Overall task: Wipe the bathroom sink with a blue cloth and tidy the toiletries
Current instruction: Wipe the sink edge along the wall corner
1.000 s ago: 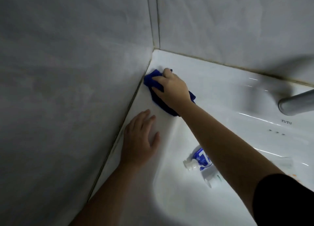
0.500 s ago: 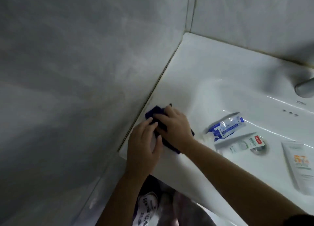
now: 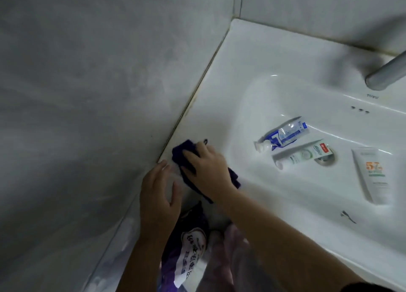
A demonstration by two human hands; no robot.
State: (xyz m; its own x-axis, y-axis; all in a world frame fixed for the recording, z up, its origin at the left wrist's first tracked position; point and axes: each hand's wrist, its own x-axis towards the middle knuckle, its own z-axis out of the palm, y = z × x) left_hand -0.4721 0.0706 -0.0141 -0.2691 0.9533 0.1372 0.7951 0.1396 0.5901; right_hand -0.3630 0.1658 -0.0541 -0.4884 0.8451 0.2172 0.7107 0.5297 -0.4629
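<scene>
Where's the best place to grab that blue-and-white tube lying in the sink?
Probably across its fat middle, pinching from above: the blue-and-white tube lies flat in the sink with its far side free. The green-and-white tube lies close along its near side, so keep the fingers narrow there.

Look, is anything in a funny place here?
Yes. Three tubes lie inside the sink: a blue tube, a green-and-white tube with its end over the drain, and a big white tube. Toiletries usually stand beside it.
</scene>
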